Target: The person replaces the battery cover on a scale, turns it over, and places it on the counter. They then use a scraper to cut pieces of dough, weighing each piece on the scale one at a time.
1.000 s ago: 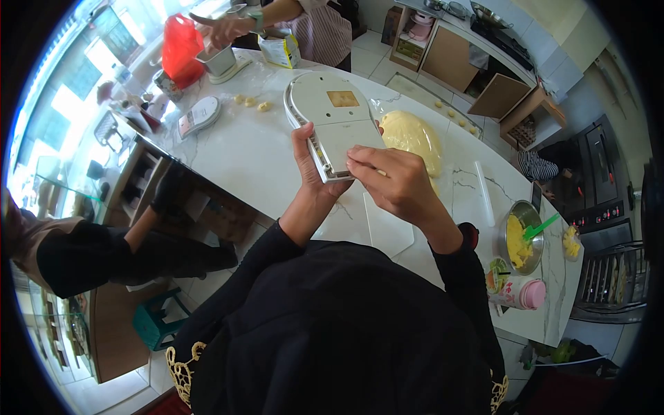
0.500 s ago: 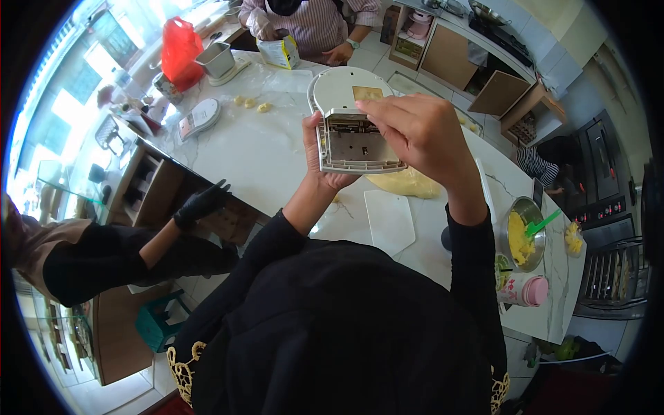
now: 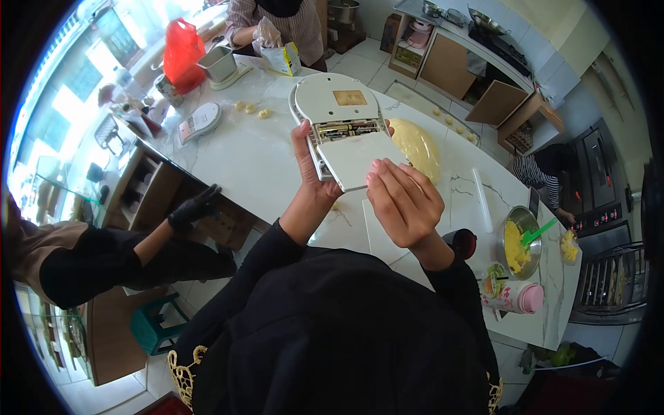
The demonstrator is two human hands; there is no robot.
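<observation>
My left hand (image 3: 315,173) is closed around the side of a white kitchen scale (image 3: 321,97), held up with its underside facing me. Its battery compartment shows batteries (image 3: 346,129). A flat white cover panel (image 3: 358,158) lies at a slant over the lower part of the underside. My right hand (image 3: 404,200) pinches the panel's lower right edge, fingers on top and thumb hidden. Behind the scale, a large yellow dough (image 3: 418,149) lies on the marble table, looking shiny as if under plastic film.
Another white scale (image 3: 200,122) and small dough balls (image 3: 250,108) are at the left. On the right are a metal bowl (image 3: 532,259) with a green spatula, and a pink bottle (image 3: 515,297). One person (image 3: 280,31) stands across the table; another's black-gloved hand (image 3: 194,207) is at left.
My right hand has moved down from the compartment's upper edge, and the cover panel now lies over the lower part. The scale has shifted slightly left. The person opposite has moved left.
</observation>
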